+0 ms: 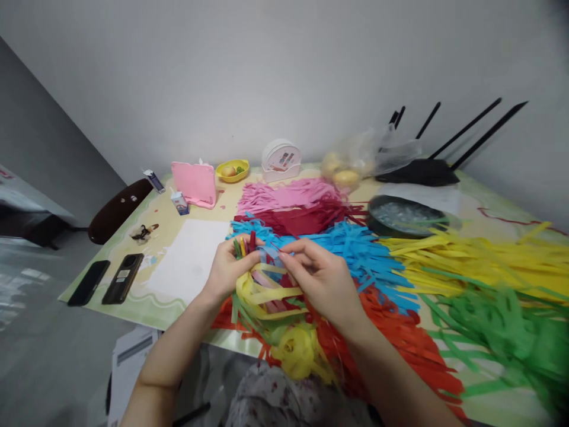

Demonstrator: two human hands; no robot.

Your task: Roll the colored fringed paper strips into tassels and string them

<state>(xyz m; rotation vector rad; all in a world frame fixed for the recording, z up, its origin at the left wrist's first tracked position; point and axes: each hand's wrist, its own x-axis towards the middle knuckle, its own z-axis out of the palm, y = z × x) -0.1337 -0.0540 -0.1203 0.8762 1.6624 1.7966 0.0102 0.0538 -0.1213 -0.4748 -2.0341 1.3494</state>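
My left hand (230, 268) is closed around a bundle of coloured ribbon strips (262, 290), yellow, green, pink and dark red, whose loose ends hang below it. Close by on the right, my right hand (320, 276) pinches at the top of the bundle; a thin red end shows at its fingertips, too small to make out fully. Beneath and behind the hands lie piles of cut strips: blue (355, 252), dark red (293, 218), pink (288, 196) and orange-red (395, 338). A yellow ribbon rosette (296, 350) hangs near my lap.
Yellow strips (480, 261) and green strips (511, 326) cover the right side. Behind them stand a dark bowl (404, 216), a bag of yellow fruit (347, 169) and a black router (418, 173). White paper (182, 261), two phones (123, 279) and a pink tablet case (194, 182) are left.
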